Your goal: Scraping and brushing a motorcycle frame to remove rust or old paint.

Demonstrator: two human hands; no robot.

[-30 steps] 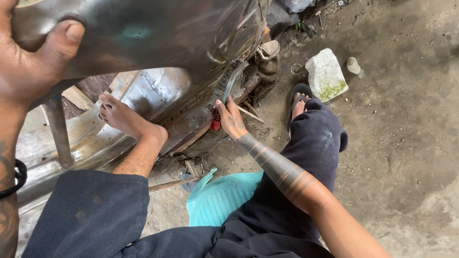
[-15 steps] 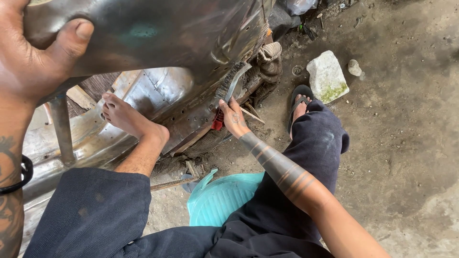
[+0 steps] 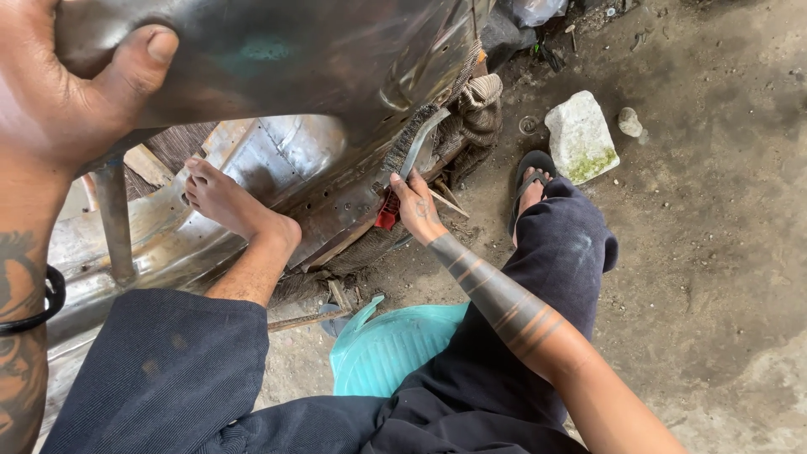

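- Head view looks down on a person seated on a teal plastic stool (image 3: 382,353) above a dirt floor (image 3: 714,252), working on a large curved sheet-metal panel (image 3: 277,59) that fills the frame from 9 to 12 o'clock.
- No packages, labels or signs can be made out; at 1 o'clock a pale stone block (image 3: 580,139) with a green patch lies on the floor, a small pebble (image 3: 629,122) just beside it.
- Left hand (image 3: 63,92), at 10 o'clock, is clenched over the panel's upper edge, thumb pressed flat on the metal face.
- Right hand (image 3: 416,206), near centre, is closed around the red handle of a wire brush (image 3: 409,155); the bristle head points up toward 12 o'clock and lies against the panel's lower rim.
- A bare foot (image 3: 223,197) at 9 o'clock rests on a second, paler metal piece (image 3: 151,244) beneath the panel.
- The other foot, in a black sandal (image 3: 525,189), stands on the floor at 2 o'clock, just beside the stone.
- Bundled striped cloth (image 3: 479,109) sits against the panel's right edge, above the brush.
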